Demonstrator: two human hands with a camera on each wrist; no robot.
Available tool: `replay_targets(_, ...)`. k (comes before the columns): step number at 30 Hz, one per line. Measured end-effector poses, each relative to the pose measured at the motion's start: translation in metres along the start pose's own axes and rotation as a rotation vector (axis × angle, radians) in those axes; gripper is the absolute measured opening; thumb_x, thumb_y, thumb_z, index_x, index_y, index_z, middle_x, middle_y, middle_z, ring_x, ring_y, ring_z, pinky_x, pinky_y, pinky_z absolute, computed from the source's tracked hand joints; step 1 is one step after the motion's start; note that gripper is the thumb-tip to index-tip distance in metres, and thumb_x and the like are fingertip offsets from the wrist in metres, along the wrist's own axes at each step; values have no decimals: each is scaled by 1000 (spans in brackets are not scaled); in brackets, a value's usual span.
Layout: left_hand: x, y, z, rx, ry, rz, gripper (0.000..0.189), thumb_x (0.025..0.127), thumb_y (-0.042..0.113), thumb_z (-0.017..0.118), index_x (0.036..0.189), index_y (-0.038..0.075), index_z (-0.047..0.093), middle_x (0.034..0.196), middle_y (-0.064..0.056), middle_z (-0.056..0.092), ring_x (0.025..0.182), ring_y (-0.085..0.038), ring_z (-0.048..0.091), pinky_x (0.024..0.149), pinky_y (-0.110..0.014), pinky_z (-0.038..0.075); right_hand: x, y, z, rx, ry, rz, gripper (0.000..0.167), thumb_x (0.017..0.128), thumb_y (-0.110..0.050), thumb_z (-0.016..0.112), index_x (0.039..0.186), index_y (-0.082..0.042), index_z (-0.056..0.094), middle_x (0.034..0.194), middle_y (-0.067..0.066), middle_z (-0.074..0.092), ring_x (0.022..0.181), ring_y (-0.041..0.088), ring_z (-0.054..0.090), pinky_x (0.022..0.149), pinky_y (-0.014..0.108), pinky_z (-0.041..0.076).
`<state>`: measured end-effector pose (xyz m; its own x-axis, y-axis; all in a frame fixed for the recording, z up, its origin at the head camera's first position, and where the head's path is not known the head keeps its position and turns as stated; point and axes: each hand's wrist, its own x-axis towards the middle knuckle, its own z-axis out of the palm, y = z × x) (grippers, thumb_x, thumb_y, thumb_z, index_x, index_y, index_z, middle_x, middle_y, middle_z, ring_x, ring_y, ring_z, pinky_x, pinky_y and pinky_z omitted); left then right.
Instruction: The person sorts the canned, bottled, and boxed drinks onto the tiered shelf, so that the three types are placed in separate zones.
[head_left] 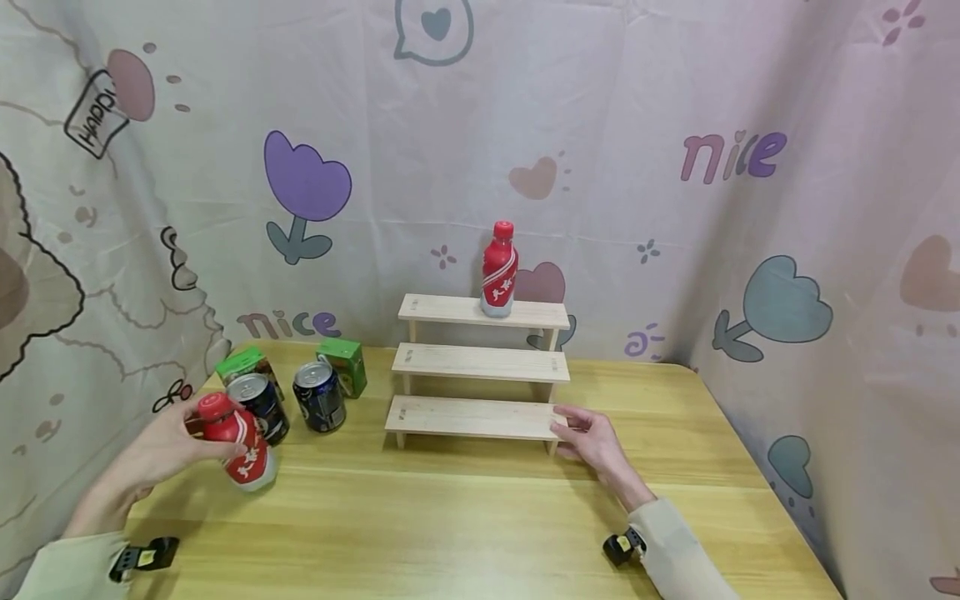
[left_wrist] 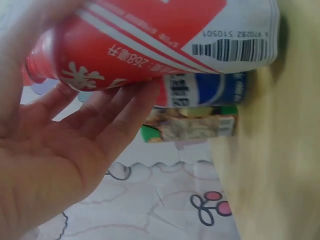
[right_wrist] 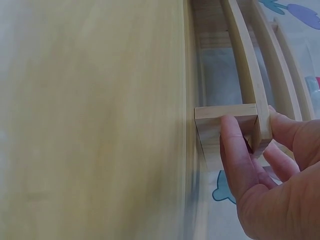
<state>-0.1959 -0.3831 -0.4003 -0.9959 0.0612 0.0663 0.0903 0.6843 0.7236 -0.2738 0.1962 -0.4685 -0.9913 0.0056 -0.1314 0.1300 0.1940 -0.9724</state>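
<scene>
At the left of the head view, my left hand (head_left: 167,446) grips a red bottle (head_left: 238,442) with a white base, thumb and fingers around its upper part. The left wrist view shows this bottle (left_wrist: 150,40) close up, tilted, its barcode near the base. My right hand (head_left: 592,437) holds the right end of the lowest board of a three-step wooden rack (head_left: 472,417). In the right wrist view, the thumb and fingers (right_wrist: 235,145) pinch that board end near its leg. A second red bottle (head_left: 499,271) stands upright on the top step, right of its middle.
Behind the held bottle stand two dark blue cans, one nearer (head_left: 258,406) and one to its right (head_left: 319,397). Two green-topped boxes, left (head_left: 243,362) and right (head_left: 347,367), stand farther back. The wooden table (head_left: 450,517) meets a printed cloth (head_left: 600,100) behind and at both sides.
</scene>
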Motion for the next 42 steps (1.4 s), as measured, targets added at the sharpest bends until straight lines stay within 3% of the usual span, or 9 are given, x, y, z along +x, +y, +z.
replay_targets(15,12,38,-2,-32,33,1,90,85,23,77,149,-9,23,129,-31,53,89,13,50,71,-19,52,-1,7,0,16,5,1,45,88,-10,73,130,-4,62,106,12,58,81,17,66,72,35,60)
replay_targets(21,25,55,4,-94,104,48,86,86,25,77,151,-1,27,127,-32,54,87,7,57,69,-29,58,-3,10,1,22,21,-8,43,88,-10,73,129,-4,63,104,12,58,78,15,65,69,34,61)
replay_targets(26,35,71,8,-104,128,18,86,87,35,75,153,6,27,133,-31,53,95,-6,58,72,-32,58,-4,8,2,32,16,-2,45,88,-11,73,130,-4,62,106,12,58,80,17,65,70,35,60)
replay_targets(29,41,81,13,-123,155,28,83,88,37,73,153,9,30,134,-25,54,99,-5,56,74,-25,55,-4,7,1,31,15,-2,45,88,-11,73,131,-4,61,107,12,58,81,18,66,71,35,60)
replay_targets(34,49,91,23,-223,223,73,77,89,35,73,153,19,33,124,6,57,98,2,53,76,-11,49,-3,4,0,26,18,-11,45,88,-12,73,130,-4,62,107,12,57,81,17,65,71,35,60)
replay_targets(37,55,94,29,-262,268,109,75,89,32,74,153,23,36,118,16,57,101,-1,52,78,-9,47,0,5,0,19,12,-20,44,88,-12,74,130,-4,63,105,11,57,81,15,65,70,34,61)
replay_targets(42,65,104,35,-282,302,105,76,89,35,73,153,28,33,138,-5,55,113,-6,52,81,-11,47,2,7,0,11,2,-37,43,88,-12,74,129,-4,63,103,11,57,80,13,64,70,33,61)
